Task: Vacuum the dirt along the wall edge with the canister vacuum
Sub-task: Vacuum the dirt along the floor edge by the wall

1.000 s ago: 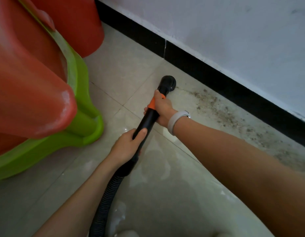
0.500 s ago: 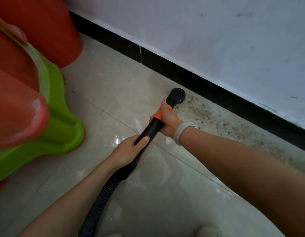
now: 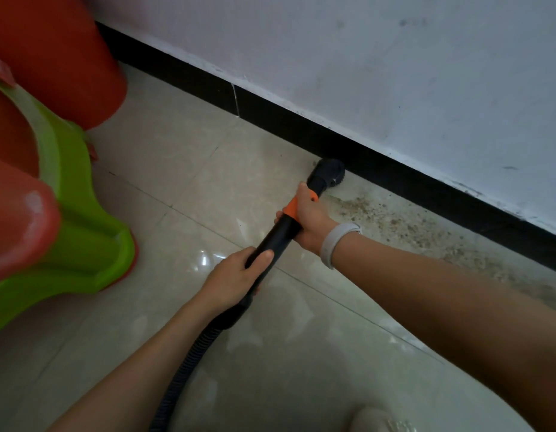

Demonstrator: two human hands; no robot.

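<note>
A black vacuum wand (image 3: 278, 235) with an orange collar runs diagonally up to a round black brush nozzle (image 3: 328, 172) that sits on the floor against the black baseboard (image 3: 395, 173). My right hand (image 3: 311, 221), with a pale wristband, grips the wand at the orange collar. My left hand (image 3: 236, 280) grips the wand lower down, just above the ribbed black hose (image 3: 183, 372). A band of brown dirt (image 3: 410, 229) lies on the tiles along the baseboard, to the right of the nozzle. The canister itself is out of view.
Stacked red and green plastic stools (image 3: 67, 188) stand at the left, with a red one (image 3: 52, 57) near the wall corner. The white wall (image 3: 364, 57) rises above the baseboard. Glossy beige tiles (image 3: 177, 169) cover the floor. A pale object (image 3: 379, 422) shows at the bottom edge.
The nozzle has moved from the open tile up to the baseboard at the left end of the dirt band. Both hands keep their grip on the wand.
</note>
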